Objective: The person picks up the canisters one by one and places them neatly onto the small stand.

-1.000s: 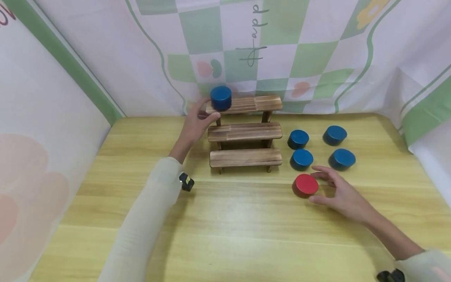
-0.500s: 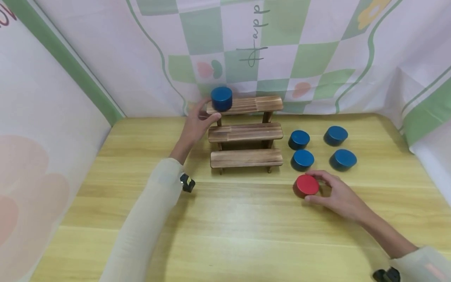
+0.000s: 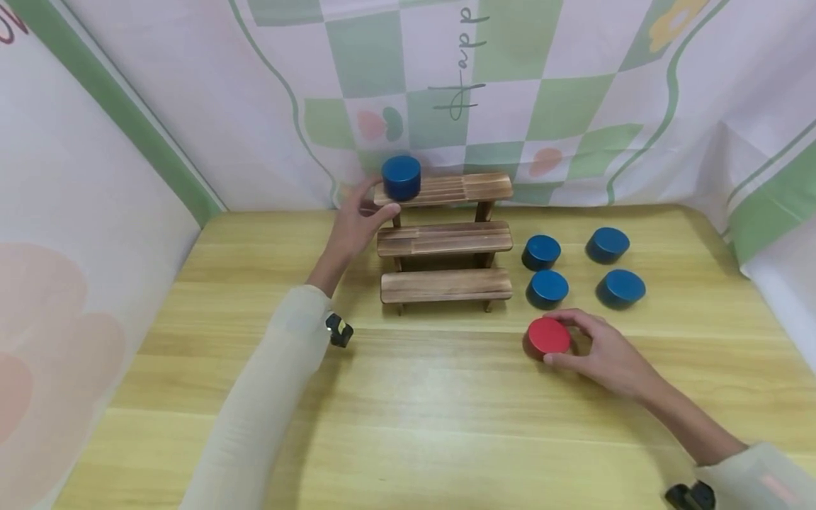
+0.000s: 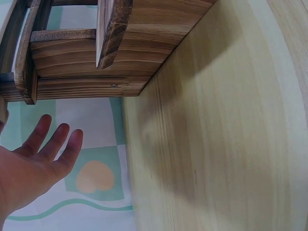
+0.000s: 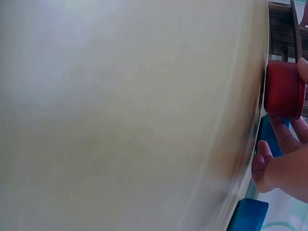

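Note:
A blue round tin [image 3: 401, 178] sits upright at the left end of the top board of a three-tiered wooden stand [image 3: 446, 239]. My left hand [image 3: 355, 225] holds it from the left, index finger behind and thumb low at the front. The left wrist view leaves that tin out and shows the other fingers [image 4: 50, 144] stretched and spread. On the right, my right hand [image 3: 605, 352] grips a red round tin [image 3: 548, 336] between thumb and fingers, just above or on the table; its lid seam shows in the right wrist view.
Several blue tins, including a near one [image 3: 547, 289] and a far one [image 3: 608, 244], stand right of the stand, behind the red tin. A patterned curtain [image 3: 440, 71] hangs behind the wooden table [image 3: 408, 411].
My right hand has closed its thumb and fingers on the red tin and shifted it slightly left. My left hand and the blue tin on the stand have stayed put.

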The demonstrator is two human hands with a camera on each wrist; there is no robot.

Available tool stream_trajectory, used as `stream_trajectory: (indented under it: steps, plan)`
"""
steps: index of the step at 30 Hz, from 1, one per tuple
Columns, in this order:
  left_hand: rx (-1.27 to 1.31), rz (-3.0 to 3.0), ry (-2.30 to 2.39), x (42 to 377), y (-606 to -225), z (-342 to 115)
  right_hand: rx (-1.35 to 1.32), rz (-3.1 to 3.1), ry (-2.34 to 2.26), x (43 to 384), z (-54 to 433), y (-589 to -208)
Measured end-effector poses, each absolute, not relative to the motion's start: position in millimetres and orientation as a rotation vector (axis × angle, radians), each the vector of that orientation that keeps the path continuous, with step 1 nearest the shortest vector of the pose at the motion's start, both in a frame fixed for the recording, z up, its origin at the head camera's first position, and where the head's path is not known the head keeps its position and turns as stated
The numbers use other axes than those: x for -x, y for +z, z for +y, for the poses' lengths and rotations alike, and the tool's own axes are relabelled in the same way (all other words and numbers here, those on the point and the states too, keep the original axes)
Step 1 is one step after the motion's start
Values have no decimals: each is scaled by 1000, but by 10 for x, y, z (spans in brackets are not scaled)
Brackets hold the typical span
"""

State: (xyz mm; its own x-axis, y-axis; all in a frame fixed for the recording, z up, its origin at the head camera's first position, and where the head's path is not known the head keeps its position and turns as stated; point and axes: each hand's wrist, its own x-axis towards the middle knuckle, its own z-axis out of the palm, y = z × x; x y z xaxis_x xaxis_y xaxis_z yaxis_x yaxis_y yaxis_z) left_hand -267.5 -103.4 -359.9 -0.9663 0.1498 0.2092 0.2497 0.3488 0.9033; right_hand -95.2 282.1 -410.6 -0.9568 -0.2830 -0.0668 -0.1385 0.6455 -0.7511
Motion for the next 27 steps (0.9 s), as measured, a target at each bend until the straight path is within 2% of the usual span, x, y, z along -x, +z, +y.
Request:
stream_trajectory:
  steps: [27]
  plan:
    - [414,-2470,-1706,2694,-3624,-1038,504,2750,-1244,1074,2358,-3827]
